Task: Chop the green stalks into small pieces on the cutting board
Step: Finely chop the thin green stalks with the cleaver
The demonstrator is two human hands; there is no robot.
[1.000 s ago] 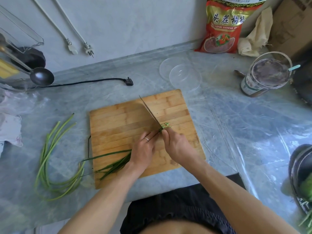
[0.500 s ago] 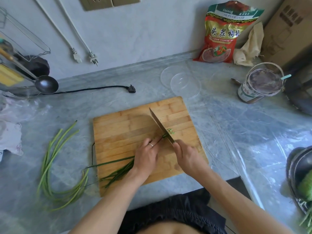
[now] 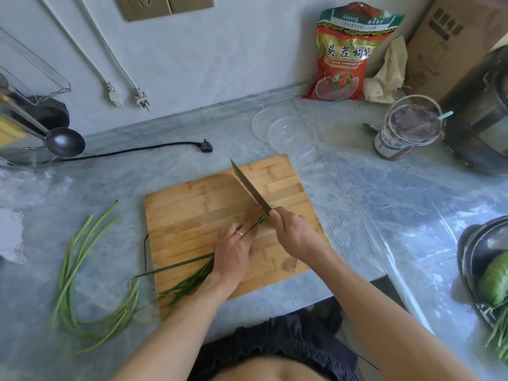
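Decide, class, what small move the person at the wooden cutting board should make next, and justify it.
Probably bring the steel knife down through the bundled green stalks just beyond the left hand's fingertips. The right hand holds the blade raised and tilted over the stalk ends, the left hand pins the bundle to the wooden cutting board, and few cut pieces show.

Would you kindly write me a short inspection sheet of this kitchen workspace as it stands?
Surface: grey marble counter, partly under clear plastic film.
Job's things: cutting board; stalk bundle on it; spare stalks on the counter to its left.
Clutter: clear lid, jar, red bag, ladle.
Hands: left hand presses the bundle; right hand grips the knife.
Cables: black cord on the counter; two white plugs hanging.
Surroundings: wall sockets, cardboard box.
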